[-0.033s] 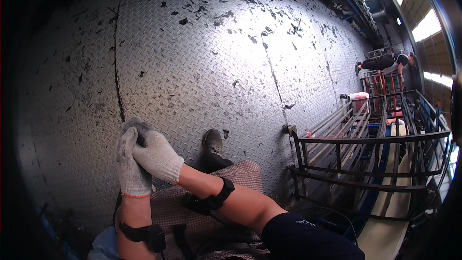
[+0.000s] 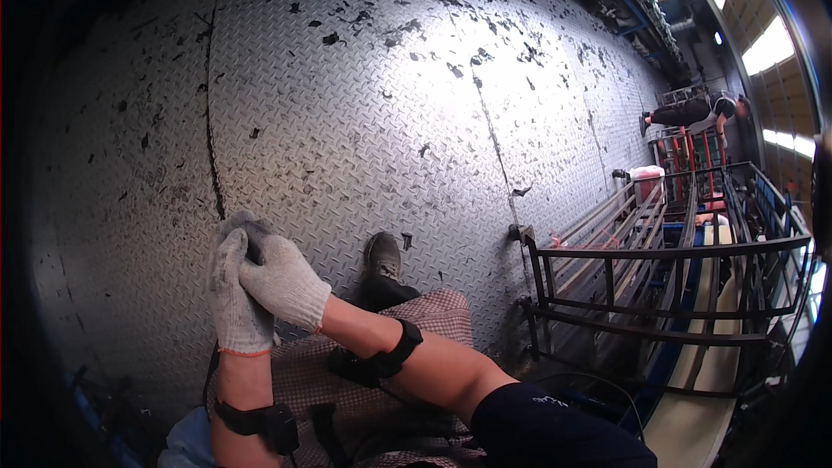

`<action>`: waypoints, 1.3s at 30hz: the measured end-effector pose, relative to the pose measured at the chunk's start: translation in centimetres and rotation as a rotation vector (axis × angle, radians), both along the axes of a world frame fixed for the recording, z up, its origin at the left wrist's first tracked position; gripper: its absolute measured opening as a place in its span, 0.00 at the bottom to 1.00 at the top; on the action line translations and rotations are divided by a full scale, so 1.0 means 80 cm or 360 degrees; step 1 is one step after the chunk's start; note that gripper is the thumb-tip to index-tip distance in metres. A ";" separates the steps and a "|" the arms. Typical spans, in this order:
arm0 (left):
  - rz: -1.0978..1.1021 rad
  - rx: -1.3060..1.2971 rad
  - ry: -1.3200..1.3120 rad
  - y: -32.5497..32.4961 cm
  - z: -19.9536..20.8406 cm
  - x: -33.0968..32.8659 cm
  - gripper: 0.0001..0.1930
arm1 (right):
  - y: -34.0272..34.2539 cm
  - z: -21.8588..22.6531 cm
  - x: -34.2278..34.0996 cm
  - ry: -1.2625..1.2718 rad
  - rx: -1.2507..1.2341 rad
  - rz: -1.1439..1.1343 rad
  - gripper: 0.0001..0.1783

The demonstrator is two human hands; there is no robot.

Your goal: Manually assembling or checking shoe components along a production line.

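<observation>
In front of my lap, low on the left, my two gloved hands are pressed together. My left hand (image 2: 240,308), in a whitish knit glove with an orange cuff edge and greyed fingers, has its fingers closed against the other hand. Across it from the right lies my right hand (image 2: 289,284), in a similar glove, its fingertips tucked in behind the left thumb. Whatever might be between the palms is hidden. Dark straps (image 2: 406,343) with small devices sit on both forearms. A checked apron (image 2: 433,321) covers my lap.
Black scraps (image 2: 330,38) litter the metal tread-plate floor (image 2: 303,130). My dark shoe (image 2: 383,257) rests near the hands. On the right stands a black metal rack (image 2: 667,253) beside a long cream belt (image 2: 693,416). Farther off, a person (image 2: 693,113) bends near red bars (image 2: 692,156).
</observation>
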State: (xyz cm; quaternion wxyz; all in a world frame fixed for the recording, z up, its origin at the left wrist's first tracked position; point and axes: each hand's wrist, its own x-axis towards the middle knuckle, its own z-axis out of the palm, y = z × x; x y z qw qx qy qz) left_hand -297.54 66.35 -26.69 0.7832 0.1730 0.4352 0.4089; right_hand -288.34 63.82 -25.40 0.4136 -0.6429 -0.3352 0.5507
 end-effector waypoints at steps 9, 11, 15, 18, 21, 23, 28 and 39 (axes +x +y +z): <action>-0.0002 -0.0020 -0.0007 0.000 0.002 0.000 0.16 | -0.001 0.001 -0.005 -0.0029 0.0091 -0.0159 0.18; 0.0002 -0.0034 0.0047 0.000 0.001 -0.001 0.17 | -0.001 0.001 -0.004 -0.0017 0.0091 -0.0161 0.18; -0.0026 -0.0014 0.0054 0.001 -0.003 -0.003 0.17 | -0.001 0.002 -0.004 0.0003 0.0073 -0.0155 0.18; 0.0001 -0.0040 0.0042 0.000 -0.003 -0.004 0.17 | -0.001 0.000 -0.007 -0.0010 0.0158 -0.0203 0.18; 0.0018 -0.0079 0.0030 0.000 -0.006 -0.005 0.18 | -0.002 0.005 -0.005 0.0005 0.0130 -0.0184 0.18; 0.0012 -0.0056 0.0014 0.000 -0.005 -0.005 0.18 | -0.002 0.006 -0.003 0.0026 0.0038 -0.0136 0.18; 0.0000 -0.0056 0.0051 0.001 -0.003 -0.002 0.18 | -0.002 0.003 -0.004 0.0020 0.0067 -0.0135 0.18; 0.0017 -0.0098 0.0038 0.001 -0.002 -0.002 0.16 | -0.002 0.005 -0.003 0.0038 0.0111 -0.0139 0.18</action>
